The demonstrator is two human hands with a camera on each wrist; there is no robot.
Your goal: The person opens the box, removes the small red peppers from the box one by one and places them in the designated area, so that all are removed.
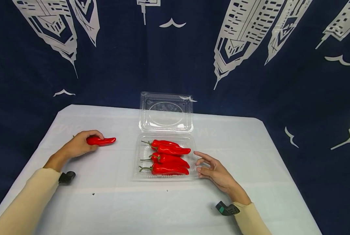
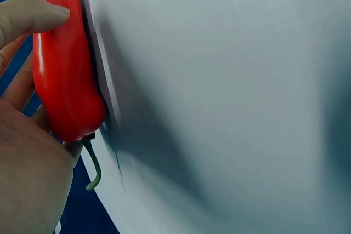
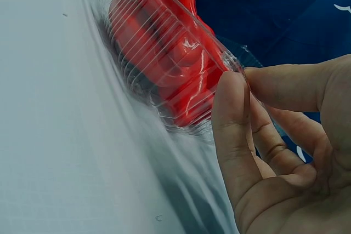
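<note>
My left hand (image 1: 78, 145) holds a long red pepper (image 1: 106, 141) on the left of the table. In the left wrist view the thumb lies across the pepper, and its curved green stem (image 2: 94, 165) hangs below the palm. A clear plastic clamshell container (image 1: 137, 160) stands open at the centre, its lid (image 1: 166, 113) tilted back. Several red peppers (image 1: 170, 160) lie side by side in it, stems to the left. At the container's right side, my right hand (image 1: 219, 173) pinches the rim between thumb and a finger, as the right wrist view shows.
A white cloth (image 1: 110, 209) covers the table, with small dark specks near the front. Behind and around it hangs a dark blue curtain (image 1: 180, 58) with white building prints. Each wrist wears a small dark device, one at the left sleeve (image 1: 31, 195).
</note>
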